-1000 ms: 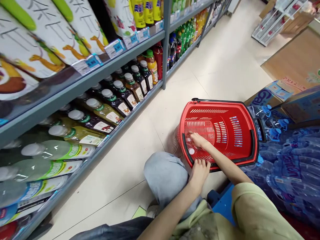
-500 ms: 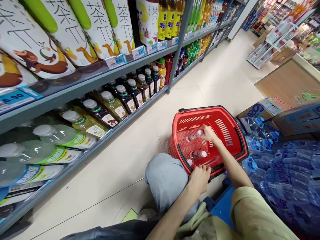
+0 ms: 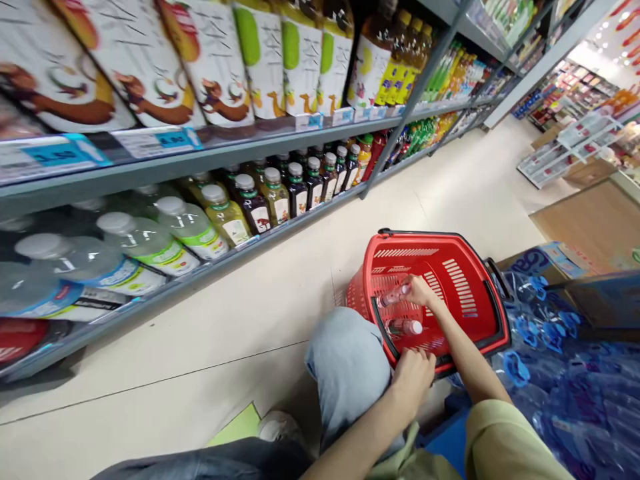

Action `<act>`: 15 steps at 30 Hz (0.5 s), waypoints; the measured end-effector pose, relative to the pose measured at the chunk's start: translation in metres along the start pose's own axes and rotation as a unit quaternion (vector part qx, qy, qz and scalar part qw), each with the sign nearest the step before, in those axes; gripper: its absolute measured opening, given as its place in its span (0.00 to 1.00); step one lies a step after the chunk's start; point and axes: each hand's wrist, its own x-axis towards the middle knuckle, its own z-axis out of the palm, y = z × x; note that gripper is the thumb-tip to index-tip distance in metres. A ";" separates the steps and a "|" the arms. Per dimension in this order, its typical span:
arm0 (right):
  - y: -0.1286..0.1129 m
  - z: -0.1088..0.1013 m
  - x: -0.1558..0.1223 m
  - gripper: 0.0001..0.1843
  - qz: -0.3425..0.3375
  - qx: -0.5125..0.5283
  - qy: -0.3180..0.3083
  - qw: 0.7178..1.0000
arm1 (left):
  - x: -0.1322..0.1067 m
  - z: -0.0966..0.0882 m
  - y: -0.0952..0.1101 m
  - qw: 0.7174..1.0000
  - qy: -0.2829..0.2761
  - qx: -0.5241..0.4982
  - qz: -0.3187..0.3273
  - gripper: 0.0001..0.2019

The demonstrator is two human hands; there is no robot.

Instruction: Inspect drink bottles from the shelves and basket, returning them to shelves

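A red plastic shopping basket (image 3: pixel 465 253) stands on the floor in front of my knee. Inside it, my right hand (image 3: pixel 423 291) is closed around a clear bottle with a pink cap (image 3: pixel 395 295), lifted slightly. A second pink-capped bottle (image 3: pixel 405 327) lies on the basket's bottom just below it. My left hand (image 3: pixel 414 375) grips the basket's near rim, fingers curled over the edge.
A grey shelf unit (image 3: pixel 200 160) runs along the left, with drink bottles on the low shelf and tea cartons above. Shrink-wrapped packs of water (image 3: pixel 575 373) pile up at the right, beside cardboard boxes (image 3: pixel 550 257). The pale aisle floor (image 3: pixel 450 193) stretches ahead.
My right hand went from the basket's bottom to holding a pink-capped bottle, raised a little. The view has tilted up and left. My left hand has stayed on the rim.
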 end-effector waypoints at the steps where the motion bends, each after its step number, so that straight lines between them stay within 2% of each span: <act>1: -0.001 0.001 -0.001 0.16 -0.006 0.001 0.002 1.000 | 0.001 0.003 0.003 1.000 0.003 0.004 -0.002 0.28; 7: -0.003 0.000 -0.006 0.10 -0.030 0.020 0.050 0.998 | 0.007 0.024 0.016 0.998 0.030 0.058 -0.026 0.34; 12: -0.009 -0.009 -0.013 0.09 -0.045 0.051 0.125 0.990 | 0.026 0.050 0.017 0.990 0.083 0.112 -0.029 0.21; 15: -0.019 -0.028 -0.017 0.11 -0.068 0.070 0.172 0.980 | 0.031 0.057 0.008 0.983 0.114 0.145 -0.021 0.18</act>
